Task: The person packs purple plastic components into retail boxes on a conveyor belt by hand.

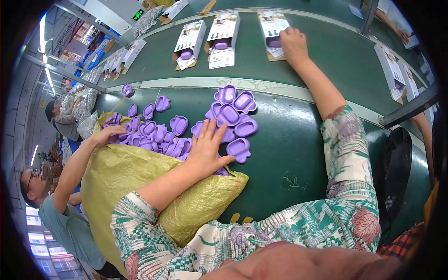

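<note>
My left hand [205, 147] lies with its fingers spread over a heap of purple plastic pieces [227, 115], rounded trays with a recess and a short tab. Out on the green conveyor, my right hand [295, 44] is at the mouth of a printed white carton [273, 23], its fingers bent and closed at a purple piece [274, 42] in the opening. My fingers partly cover that piece and the carton's right side. A yellow woven sack [140, 179] lies under my left forearm, its mouth at the heap.
Two more cartons [223, 25] with purple pieces in their mouths stand left on the conveyor [254, 70]; others [391, 70] are far right. A metal rail [280, 92] divides belt and table [298, 140]. A co-worker's hand [109, 134] touches the heap's left. A black object [396, 172] lies right.
</note>
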Available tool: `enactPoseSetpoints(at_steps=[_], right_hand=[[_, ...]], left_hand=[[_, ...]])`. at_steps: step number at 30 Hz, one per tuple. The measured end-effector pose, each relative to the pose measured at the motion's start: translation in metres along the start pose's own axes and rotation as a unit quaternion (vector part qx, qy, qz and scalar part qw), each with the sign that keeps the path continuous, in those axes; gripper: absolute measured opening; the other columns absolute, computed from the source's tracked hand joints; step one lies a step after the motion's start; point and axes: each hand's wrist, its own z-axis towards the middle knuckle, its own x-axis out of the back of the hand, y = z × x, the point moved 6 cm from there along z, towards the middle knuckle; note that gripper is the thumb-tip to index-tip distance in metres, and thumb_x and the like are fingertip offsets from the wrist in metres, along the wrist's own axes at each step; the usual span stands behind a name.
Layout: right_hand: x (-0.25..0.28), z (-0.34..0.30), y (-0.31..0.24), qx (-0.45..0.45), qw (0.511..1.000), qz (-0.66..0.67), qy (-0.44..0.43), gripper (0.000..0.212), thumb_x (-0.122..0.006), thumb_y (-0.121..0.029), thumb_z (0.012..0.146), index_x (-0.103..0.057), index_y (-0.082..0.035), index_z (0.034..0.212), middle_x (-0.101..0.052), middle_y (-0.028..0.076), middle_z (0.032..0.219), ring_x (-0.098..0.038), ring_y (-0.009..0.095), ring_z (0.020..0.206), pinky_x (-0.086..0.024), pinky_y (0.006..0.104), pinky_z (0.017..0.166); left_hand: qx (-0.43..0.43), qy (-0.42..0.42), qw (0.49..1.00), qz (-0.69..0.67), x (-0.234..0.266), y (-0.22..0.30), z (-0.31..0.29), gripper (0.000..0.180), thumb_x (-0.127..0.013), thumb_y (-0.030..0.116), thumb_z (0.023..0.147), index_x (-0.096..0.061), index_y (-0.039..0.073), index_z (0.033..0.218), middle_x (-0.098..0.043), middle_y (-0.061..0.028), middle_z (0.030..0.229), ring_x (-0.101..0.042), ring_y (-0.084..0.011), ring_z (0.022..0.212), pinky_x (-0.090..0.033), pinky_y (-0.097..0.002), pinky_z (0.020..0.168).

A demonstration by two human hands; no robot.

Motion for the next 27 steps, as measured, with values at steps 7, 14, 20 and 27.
enactPoseSetpoints(at_steps=[7,14,20,27], right_hand=[[0.093,-0.068,-0.131,0.246,0.839,0.449,-0.187,0.026,-0.065,-0.010,0.073,-0.055,-0.004,0.096,-0.053,0.013,0.092,-0.053,0.032,0.091,-0.045,0.0414,0.077],[0.090,-0.093,-0.127,0.259,0.865,0.370,-0.217,0.021,-0.070,-0.012,0.071,-0.057,-0.006,0.086,-0.054,0.009,0.088,-0.052,0.029,0.088,-0.045,0.0386,0.077],[0.090,-0.088,-0.082,0.229,0.889,0.345,-0.197,0.013,-0.064,-0.010,0.074,-0.055,-0.006,0.084,-0.054,0.009,0.085,-0.053,0.027,0.084,-0.045,0.0383,0.072],[0.068,-0.043,-0.060,0.187,0.943,0.254,-0.103,0.009,-0.054,-0.008,0.077,-0.056,-0.008,0.086,-0.056,0.007,0.087,-0.054,0.025,0.089,-0.042,0.0376,0.073]], left_hand=[[-0.004,0.016,0.996,0.083,-0.001,-0.001,-0.002,0.086,-0.070,0.041,0.075,-0.026,0.012,0.143,-0.027,-0.0231,0.144,-0.021,-0.0417,0.136,-0.030,-0.0606,0.100],[-0.002,0.007,0.998,0.064,0.000,0.004,0.003,0.085,-0.068,0.042,0.077,-0.025,0.012,0.144,-0.026,-0.0224,0.144,-0.021,-0.0413,0.136,-0.030,-0.0611,0.101],[0.018,-0.008,0.998,0.058,0.004,0.004,0.000,0.085,-0.069,0.039,0.076,-0.025,0.012,0.143,-0.024,-0.0223,0.145,-0.019,-0.0405,0.137,-0.029,-0.0602,0.102],[0.007,-0.009,0.998,0.061,-0.001,0.004,0.000,0.084,-0.066,0.042,0.079,-0.023,0.012,0.145,-0.021,-0.0226,0.146,-0.017,-0.0421,0.137,-0.029,-0.0647,0.099]])
